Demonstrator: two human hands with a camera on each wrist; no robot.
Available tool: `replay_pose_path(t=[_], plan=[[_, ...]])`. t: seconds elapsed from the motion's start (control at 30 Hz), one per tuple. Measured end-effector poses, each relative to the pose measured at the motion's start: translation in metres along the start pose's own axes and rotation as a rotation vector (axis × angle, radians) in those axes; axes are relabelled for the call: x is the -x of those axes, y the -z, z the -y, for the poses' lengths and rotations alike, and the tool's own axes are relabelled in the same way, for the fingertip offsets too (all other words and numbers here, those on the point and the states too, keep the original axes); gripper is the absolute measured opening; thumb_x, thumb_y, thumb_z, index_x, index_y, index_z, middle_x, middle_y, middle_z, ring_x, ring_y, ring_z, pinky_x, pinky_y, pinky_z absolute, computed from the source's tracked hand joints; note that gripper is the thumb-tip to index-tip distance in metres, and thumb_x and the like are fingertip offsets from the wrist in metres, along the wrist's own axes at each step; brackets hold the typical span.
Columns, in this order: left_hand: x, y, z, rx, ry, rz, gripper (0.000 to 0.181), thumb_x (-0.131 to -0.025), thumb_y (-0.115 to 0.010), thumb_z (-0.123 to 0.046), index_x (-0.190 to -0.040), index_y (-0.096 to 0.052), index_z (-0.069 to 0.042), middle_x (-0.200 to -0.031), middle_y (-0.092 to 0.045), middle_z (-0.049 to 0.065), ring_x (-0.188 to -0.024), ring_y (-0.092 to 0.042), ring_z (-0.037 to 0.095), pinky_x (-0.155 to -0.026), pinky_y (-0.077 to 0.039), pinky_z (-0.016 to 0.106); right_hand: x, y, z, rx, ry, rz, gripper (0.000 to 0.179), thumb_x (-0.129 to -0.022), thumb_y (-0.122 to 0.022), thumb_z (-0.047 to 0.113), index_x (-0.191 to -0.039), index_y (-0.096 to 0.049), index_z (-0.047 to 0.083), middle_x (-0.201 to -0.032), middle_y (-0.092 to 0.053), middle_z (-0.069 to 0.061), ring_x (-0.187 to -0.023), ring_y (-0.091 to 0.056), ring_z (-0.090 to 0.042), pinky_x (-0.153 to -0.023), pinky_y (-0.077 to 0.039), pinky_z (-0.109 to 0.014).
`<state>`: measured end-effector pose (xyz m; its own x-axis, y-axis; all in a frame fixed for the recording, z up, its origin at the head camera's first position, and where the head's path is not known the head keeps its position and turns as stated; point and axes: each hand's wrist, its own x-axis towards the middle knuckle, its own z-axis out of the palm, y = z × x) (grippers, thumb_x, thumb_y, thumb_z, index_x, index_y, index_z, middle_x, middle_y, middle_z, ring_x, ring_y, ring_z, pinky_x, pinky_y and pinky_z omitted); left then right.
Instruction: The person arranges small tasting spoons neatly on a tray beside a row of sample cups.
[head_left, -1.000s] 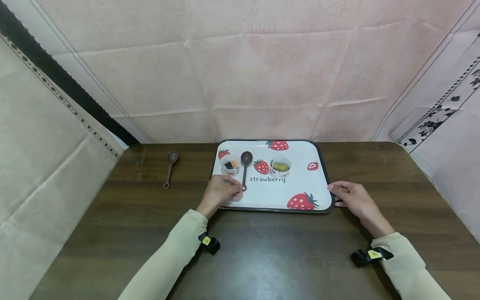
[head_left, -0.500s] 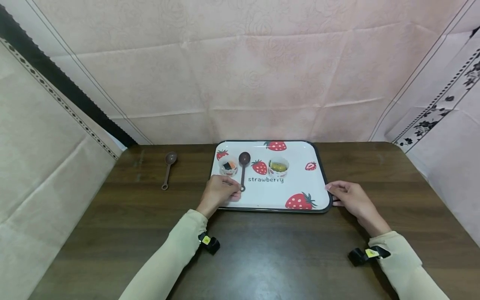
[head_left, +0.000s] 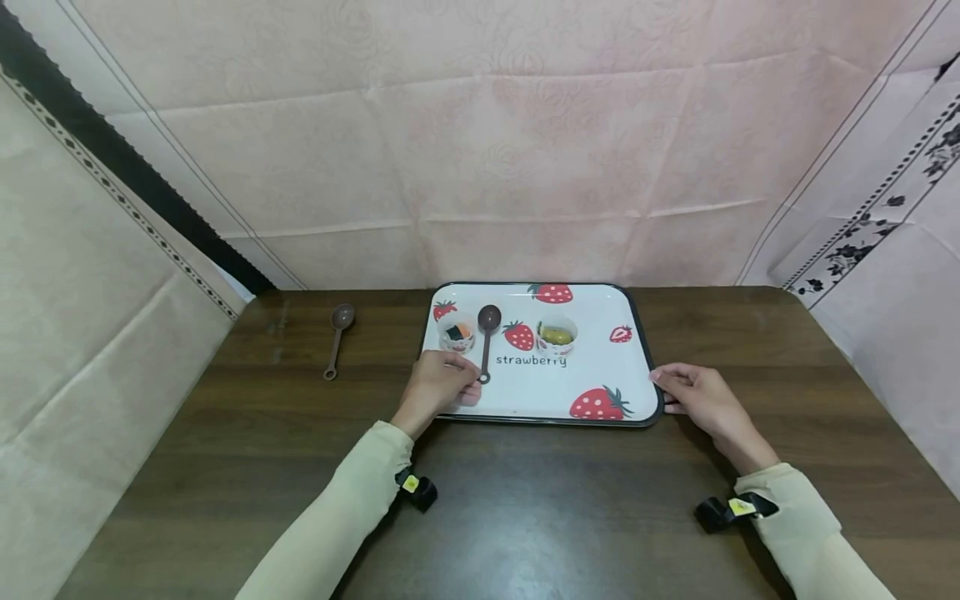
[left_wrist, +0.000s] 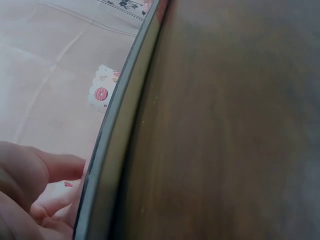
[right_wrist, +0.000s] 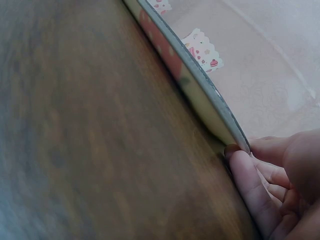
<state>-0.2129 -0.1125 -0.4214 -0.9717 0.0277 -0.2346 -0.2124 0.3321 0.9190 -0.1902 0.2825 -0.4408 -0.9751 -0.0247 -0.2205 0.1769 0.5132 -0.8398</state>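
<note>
My left hand [head_left: 441, 387] reaches over the near left part of a white strawberry-print tray [head_left: 525, 392] with a dark rim. Its thumb and fingers pinch the ring end of a brown measuring spoon [head_left: 487, 342] that lies lengthwise on the tray, bowl away from me. My right hand [head_left: 697, 400] grips the tray's right edge near the front corner; in the right wrist view one finger [right_wrist: 247, 180] is under the rim. Left of the spoon sits a small paper cup [head_left: 457, 333] with black and orange pieces. Another cup [head_left: 557, 336] on its right holds green pieces.
A second brown measuring spoon [head_left: 338, 340] lies on the wooden table [head_left: 525, 500] to the left of the tray. The tray's far edge is near the pale cloth backdrop [head_left: 525, 167], and cloth also hangs at both sides.
Both hands, the tray and the spoon hold almost still. The whole head view shifts very slightly.
</note>
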Motion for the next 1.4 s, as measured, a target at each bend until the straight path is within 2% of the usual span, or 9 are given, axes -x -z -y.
replay_pose_path(t=[0.1,0.37,0.57,0.63,0.8,0.9,1.03,1.2,1.4], plan=[[0.003,0.003,-0.001,-0.007,-0.022,0.027,0.013,-0.100,-0.071,-0.011,-0.102,-0.076,0.001,-0.082,-0.077,0.011,-0.070,-0.076,0.018,-0.067,-0.064,0.029,0.000,0.000,0.001,0.006,0.000,-0.002,0.054,-0.112,-0.054,0.037,-0.141,-0.058,-0.008,-0.136,-0.063,-0.027,-0.095,-0.063,-0.011,-0.078,-0.061,-0.022],[0.014,0.018,-0.006,-0.043,-0.150,0.093,0.019,-0.103,-0.068,-0.014,-0.112,-0.077,0.000,-0.091,-0.076,0.013,-0.077,-0.075,0.023,-0.070,-0.065,0.031,-0.001,0.000,0.000,-0.003,-0.002,0.001,0.054,-0.112,-0.054,0.037,-0.141,-0.058,-0.008,-0.135,-0.062,-0.026,-0.094,-0.063,-0.009,-0.078,-0.061,-0.021],[0.024,0.039,-0.013,-0.151,-0.268,0.072,0.023,-0.103,-0.068,-0.018,-0.119,-0.077,-0.003,-0.108,-0.075,0.008,-0.091,-0.070,0.029,-0.075,-0.062,0.033,-0.001,-0.002,0.002,-0.006,-0.006,-0.002,0.052,-0.112,-0.055,0.036,-0.141,-0.058,-0.007,-0.137,-0.062,-0.026,-0.096,-0.064,-0.010,-0.079,-0.061,-0.021],[0.028,0.047,-0.014,-0.171,-0.286,0.060,0.024,-0.103,-0.069,-0.018,-0.121,-0.076,-0.003,-0.109,-0.074,0.008,-0.092,-0.069,0.032,-0.076,-0.060,0.033,-0.001,-0.002,0.003,-0.004,-0.008,-0.005,0.051,-0.112,-0.054,0.035,-0.141,-0.059,-0.007,-0.137,-0.062,-0.026,-0.096,-0.065,-0.011,-0.079,-0.061,-0.021],[0.036,0.063,-0.016,-0.157,-0.303,0.039,0.022,-0.104,-0.068,-0.013,-0.122,-0.073,-0.001,-0.109,-0.073,0.018,-0.090,-0.073,0.036,-0.079,-0.064,0.041,-0.001,-0.001,0.003,-0.003,-0.010,-0.003,0.050,-0.112,-0.054,0.034,-0.141,-0.059,-0.007,-0.138,-0.062,-0.026,-0.096,-0.065,-0.012,-0.079,-0.061,-0.022],[0.038,0.071,-0.015,-0.167,-0.303,0.020,0.020,-0.104,-0.068,-0.012,-0.120,-0.072,-0.001,-0.109,-0.073,0.020,-0.088,-0.074,0.036,-0.082,-0.064,0.046,0.000,-0.001,0.002,-0.006,-0.008,-0.002,0.050,-0.112,-0.053,0.034,-0.141,-0.059,-0.007,-0.136,-0.063,-0.026,-0.096,-0.064,-0.011,-0.079,-0.061,-0.022],[0.041,0.081,-0.015,-0.175,-0.301,0.005,0.020,-0.102,-0.069,-0.011,-0.120,-0.072,-0.001,-0.106,-0.073,0.019,-0.085,-0.074,0.034,-0.083,-0.064,0.046,0.000,0.000,0.001,-0.006,-0.004,-0.001,0.050,-0.113,-0.053,0.033,-0.141,-0.059,-0.008,-0.134,-0.064,-0.025,-0.095,-0.064,-0.010,-0.078,-0.061,-0.022],[0.042,0.092,-0.016,-0.142,-0.285,0.011,0.022,-0.103,-0.068,-0.007,-0.122,-0.069,0.001,-0.111,-0.071,0.023,-0.083,-0.077,0.026,-0.083,-0.065,0.046,0.000,0.001,0.000,-0.009,0.000,-0.001,0.050,-0.113,-0.053,0.032,-0.142,-0.058,-0.008,-0.135,-0.064,-0.026,-0.094,-0.064,-0.010,-0.077,-0.061,-0.022],[0.042,0.105,-0.011,-0.158,-0.274,-0.023,0.020,-0.104,-0.064,-0.003,-0.124,-0.068,0.001,-0.117,-0.069,0.026,-0.083,-0.078,0.023,-0.083,-0.065,0.043,-0.002,0.000,-0.001,-0.018,0.004,-0.001,0.049,-0.113,-0.053,0.031,-0.141,-0.058,-0.008,-0.134,-0.064,-0.025,-0.093,-0.063,-0.008,-0.077,-0.061,-0.022]])
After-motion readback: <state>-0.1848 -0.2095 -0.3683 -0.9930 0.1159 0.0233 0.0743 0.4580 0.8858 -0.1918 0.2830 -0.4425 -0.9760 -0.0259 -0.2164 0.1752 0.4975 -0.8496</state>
